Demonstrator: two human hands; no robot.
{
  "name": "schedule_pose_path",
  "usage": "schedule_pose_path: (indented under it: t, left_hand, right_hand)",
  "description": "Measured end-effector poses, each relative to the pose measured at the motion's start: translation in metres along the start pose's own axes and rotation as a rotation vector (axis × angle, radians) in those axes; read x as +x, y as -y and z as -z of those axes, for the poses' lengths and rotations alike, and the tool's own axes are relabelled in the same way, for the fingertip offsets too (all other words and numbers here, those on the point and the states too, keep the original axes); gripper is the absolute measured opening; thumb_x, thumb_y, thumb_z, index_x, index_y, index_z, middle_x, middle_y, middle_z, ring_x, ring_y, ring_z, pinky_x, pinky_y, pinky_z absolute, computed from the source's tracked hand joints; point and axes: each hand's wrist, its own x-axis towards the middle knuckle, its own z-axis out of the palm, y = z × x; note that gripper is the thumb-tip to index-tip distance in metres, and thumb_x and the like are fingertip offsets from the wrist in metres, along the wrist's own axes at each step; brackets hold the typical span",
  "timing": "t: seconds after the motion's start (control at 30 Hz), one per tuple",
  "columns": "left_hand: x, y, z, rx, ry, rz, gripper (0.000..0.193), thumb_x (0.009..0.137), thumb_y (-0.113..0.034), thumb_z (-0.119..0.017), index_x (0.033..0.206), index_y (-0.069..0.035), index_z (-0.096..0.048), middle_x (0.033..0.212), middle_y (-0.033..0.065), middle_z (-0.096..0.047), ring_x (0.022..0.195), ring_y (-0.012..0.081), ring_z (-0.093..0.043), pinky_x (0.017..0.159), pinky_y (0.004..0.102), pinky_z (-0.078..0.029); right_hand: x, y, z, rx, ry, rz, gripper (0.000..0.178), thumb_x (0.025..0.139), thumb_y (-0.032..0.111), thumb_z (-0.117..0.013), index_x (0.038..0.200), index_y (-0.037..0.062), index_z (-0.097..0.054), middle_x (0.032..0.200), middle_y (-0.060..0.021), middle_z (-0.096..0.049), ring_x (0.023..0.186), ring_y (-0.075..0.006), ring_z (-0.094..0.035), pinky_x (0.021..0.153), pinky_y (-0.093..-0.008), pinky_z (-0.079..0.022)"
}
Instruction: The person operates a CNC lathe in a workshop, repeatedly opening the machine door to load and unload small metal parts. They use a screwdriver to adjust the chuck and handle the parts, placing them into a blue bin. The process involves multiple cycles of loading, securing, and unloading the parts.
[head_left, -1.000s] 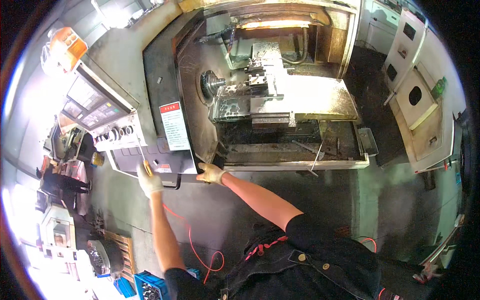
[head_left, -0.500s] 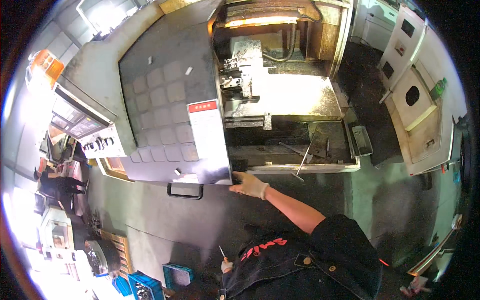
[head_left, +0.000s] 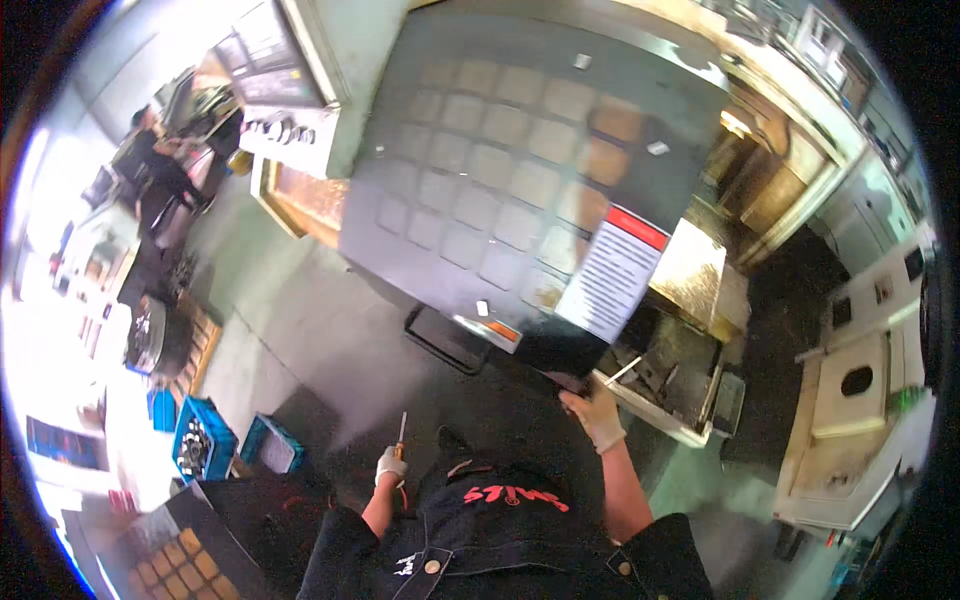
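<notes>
My left hand [head_left: 391, 466], in a white glove, is closed around the orange handle of a screwdriver [head_left: 403, 430], its thin metal shaft pointing away from me. A light glove also covers my right hand [head_left: 597, 412], whose fingers are curled on the lower right edge of a large grey machine door [head_left: 480, 190]. This door has a grid of pale squares, a white label sheet [head_left: 612, 285] with a red top, and a black bar handle [head_left: 443, 342] low on it. To its right part of the lathe's opening shows, with a lit metal cover [head_left: 690, 265] inside.
A T-handled rod [head_left: 625, 371] leans in the chip trough. The control panel [head_left: 270, 60] is at upper left. Blue crates [head_left: 203, 440] and a wooden pallet [head_left: 205, 350] stand on the floor to the left. Another person [head_left: 165, 165] is at far left; a white cabinet [head_left: 860, 370] is at right.
The door has slid right with my right hand on its edge, covering much of the machine's opening. My left hand with the screwdriver shows more fully, and the view has turned left.
</notes>
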Motion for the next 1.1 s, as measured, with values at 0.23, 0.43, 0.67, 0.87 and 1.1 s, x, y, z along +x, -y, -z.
schedule_pose_path:
  t: [0.23,0.43,0.67,0.87,1.1]
  left_hand:
    - [-0.057,0.036,-0.011,0.067,0.12,0.113,0.025,0.076,-0.013,-0.057,0.1,-0.008,-0.055,0.101,0.0198,-0.062,0.1,0.0373,-0.058,0.079,0.0446,-0.047]
    - [-0.051,0.049,0.006,-0.001,0.092,0.225,0.029,0.074,-0.014,-0.06,0.102,-0.01,-0.055,0.102,0.0185,-0.062,0.1,0.0357,-0.059,0.079,0.0429,-0.048]
    - [0.016,0.074,0.045,-0.149,-0.013,0.218,0.031,0.073,-0.015,-0.06,0.104,-0.009,-0.055,0.106,0.0203,-0.061,0.103,0.0364,-0.057,0.083,0.0435,-0.047]
    - [0.084,0.125,0.088,-0.291,-0.114,0.235,0.026,0.073,-0.007,-0.054,0.099,-0.006,-0.053,0.099,0.0243,-0.06,0.099,0.0407,-0.057,0.081,0.0444,-0.046]
    - [0.096,0.206,0.123,-0.322,-0.201,0.333,0.04,0.064,-0.013,-0.062,0.103,-0.013,-0.054,0.089,0.0181,-0.062,0.087,0.0376,-0.06,0.074,0.0409,-0.048]
  right_hand:
    - [-0.037,-0.064,-0.023,0.776,-0.351,-0.405,0.032,0.074,0.0,-0.063,0.106,0.0028,-0.056,0.083,-0.0032,-0.057,0.067,-0.0142,-0.054,0.066,-0.0251,-0.046]
    - [-0.03,-0.168,-0.094,0.155,0.248,-0.274,0.01,0.071,0.0,-0.064,0.077,0.004,-0.057,0.09,-0.0068,-0.059,0.086,-0.0199,-0.059,0.072,-0.0338,-0.05]
    - [0.055,-0.043,-0.248,0.98,0.512,-0.768,0.013,0.087,0.021,-0.061,0.088,0.008,-0.057,0.097,-0.0073,-0.058,0.095,-0.0228,-0.058,0.084,-0.031,-0.048]
    - [0.101,0.011,-0.358,0.685,0.674,-0.631,0.027,0.089,0.039,-0.056,0.086,0.0125,-0.055,0.093,-0.0045,-0.059,0.09,-0.0201,-0.06,0.07,-0.0283,-0.05]
    - [0.137,0.005,-0.524,0.869,0.755,-0.998,0.02,0.087,0.027,-0.06,0.093,0.0086,-0.059,0.094,-0.0068,-0.063,0.086,-0.0231,-0.062,0.066,-0.0295,-0.05]
